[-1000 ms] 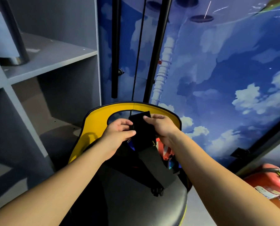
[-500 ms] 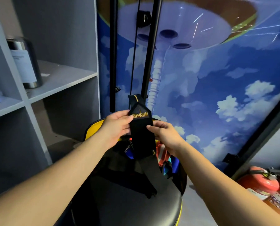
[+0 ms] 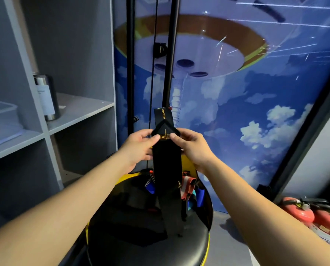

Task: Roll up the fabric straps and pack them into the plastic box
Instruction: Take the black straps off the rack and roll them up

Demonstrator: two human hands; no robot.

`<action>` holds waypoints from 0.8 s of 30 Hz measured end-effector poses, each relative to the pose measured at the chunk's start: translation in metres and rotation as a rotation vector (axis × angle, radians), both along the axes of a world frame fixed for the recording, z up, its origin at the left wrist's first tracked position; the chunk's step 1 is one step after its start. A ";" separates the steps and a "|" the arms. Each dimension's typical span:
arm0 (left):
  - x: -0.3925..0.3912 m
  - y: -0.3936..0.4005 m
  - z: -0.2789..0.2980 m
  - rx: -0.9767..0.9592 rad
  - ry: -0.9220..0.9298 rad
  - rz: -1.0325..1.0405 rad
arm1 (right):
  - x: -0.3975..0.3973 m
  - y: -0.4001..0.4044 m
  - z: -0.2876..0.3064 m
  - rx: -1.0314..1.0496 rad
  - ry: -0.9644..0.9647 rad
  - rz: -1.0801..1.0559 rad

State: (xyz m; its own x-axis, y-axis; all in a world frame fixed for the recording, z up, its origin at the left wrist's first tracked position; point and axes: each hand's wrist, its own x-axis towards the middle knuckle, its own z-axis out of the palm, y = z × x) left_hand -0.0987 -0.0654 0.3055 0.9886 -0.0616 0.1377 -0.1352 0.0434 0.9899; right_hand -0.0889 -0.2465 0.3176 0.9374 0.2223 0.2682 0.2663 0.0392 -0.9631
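Note:
A wide black fabric strap [image 3: 167, 162] with gold lettering hangs upright in front of me, its lower end trailing onto a black and yellow seat [image 3: 150, 244]. My left hand [image 3: 139, 148] pinches the strap's upper left edge. My right hand [image 3: 193, 146] pinches the upper right edge beside the gold label. A narrow black tab sticks up above the fingers. More straps [image 3: 189, 189], red, blue and striped, lie in a heap on the seat behind the hanging one. A clear plastic box [image 3: 2, 114] sits on the shelf at the far left.
Grey shelving [image 3: 79, 112] stands on the left with a metal flask [image 3: 47, 96] on it. Two black poles [image 3: 130, 64] rise behind the seat against a blue sky mural. Red fire extinguishers [image 3: 313, 214] lie on the floor at the lower right.
Both hands have lifted the strap higher, so more of it hangs free above the seat. My right hand has moved up to the label. The view has tilted upward.

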 end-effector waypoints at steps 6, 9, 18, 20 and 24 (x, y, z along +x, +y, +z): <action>-0.029 -0.002 0.027 0.020 -0.093 -0.011 | -0.024 -0.003 0.024 -0.010 -0.013 0.011; -0.039 0.003 0.031 -0.014 -0.048 -0.053 | -0.038 -0.003 0.029 -0.011 -0.018 0.018; -0.060 0.021 0.015 -0.054 0.102 -0.187 | -0.065 0.004 0.010 -0.003 0.046 0.035; -0.058 0.023 0.005 -0.040 0.134 -0.183 | -0.062 0.005 0.000 -0.017 0.071 0.031; -0.047 0.023 -0.025 0.008 0.252 -0.152 | -0.046 0.007 -0.033 -0.081 0.156 -0.001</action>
